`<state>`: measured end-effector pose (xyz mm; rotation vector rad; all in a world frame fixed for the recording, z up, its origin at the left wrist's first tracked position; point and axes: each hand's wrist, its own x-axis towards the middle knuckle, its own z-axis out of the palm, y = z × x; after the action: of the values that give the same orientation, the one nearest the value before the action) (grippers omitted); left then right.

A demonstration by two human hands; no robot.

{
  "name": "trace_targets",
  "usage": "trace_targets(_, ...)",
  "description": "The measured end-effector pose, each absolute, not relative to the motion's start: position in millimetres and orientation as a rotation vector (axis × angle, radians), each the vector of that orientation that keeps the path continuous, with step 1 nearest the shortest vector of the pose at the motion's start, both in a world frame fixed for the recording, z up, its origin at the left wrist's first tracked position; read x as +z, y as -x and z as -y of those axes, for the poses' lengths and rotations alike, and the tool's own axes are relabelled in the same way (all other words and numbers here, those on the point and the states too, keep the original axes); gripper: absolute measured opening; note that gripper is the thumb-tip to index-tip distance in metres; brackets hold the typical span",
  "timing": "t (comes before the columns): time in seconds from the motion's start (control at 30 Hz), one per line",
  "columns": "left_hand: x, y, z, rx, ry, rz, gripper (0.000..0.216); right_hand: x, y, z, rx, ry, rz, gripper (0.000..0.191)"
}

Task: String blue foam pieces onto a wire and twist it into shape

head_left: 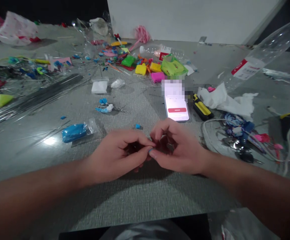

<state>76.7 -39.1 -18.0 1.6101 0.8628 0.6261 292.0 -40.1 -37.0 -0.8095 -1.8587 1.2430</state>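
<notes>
My left hand (124, 150) and my right hand (177, 146) meet fingertip to fingertip over the near middle of the table. Between their thumbs and fingers is a small piece of blue clay (150, 151), mostly hidden by the fingertips. Just beyond my hands lies a little blue clay lump (137, 126). Left of them is a clear bag of blue clay (74, 132). Farther back, a small cluster of blue and white clay pieces (105, 106) has thin wires by it, close to a packet of white clay (99, 86).
A lit phone (177, 108) lies beyond my right hand, beside a yellow-black cutter (202, 107). A bundle of thin metal wires (47, 93) stretches along the left. Plastic bottles (257, 63), crumpled tissue (226, 100), a white cable (206, 136) and colourful clay packets (141, 69) lie around.
</notes>
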Motion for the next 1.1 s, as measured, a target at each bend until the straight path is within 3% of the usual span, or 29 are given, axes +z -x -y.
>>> trace_targets(0.13, -20.6, -73.0, 37.2, 0.665, -1.797, -0.804, 0.009, -36.8, -294.5, 35.8, 1.652, 0.82, 1.73, 0.03)
trace_targets(0.27, -22.4, -72.2, 35.0, 0.659, -1.858, -0.806, 0.011, -35.0, -297.5, 31.0, 1.811, 0.68, 1.689, 0.035)
trace_targets(0.57, -29.3, -69.7, 20.6, 0.744, -2.178, -1.122, 0.012, -30.3, -293.9, 33.7, 1.337, 0.896, 1.57, 0.006)
trace_targets(0.73, -38.7, -62.7, 4.5, 0.629, -2.621, -1.004, 0.013, -31.8, -292.1, 30.3, 1.238, 1.036, 1.617, 0.01)
trace_targets(1.1, -38.1, -69.4, -0.7, 0.199, -2.702, -0.847, 0.028, -29.9, -293.1, 33.3, 1.195, 0.939, 1.757, 0.012)
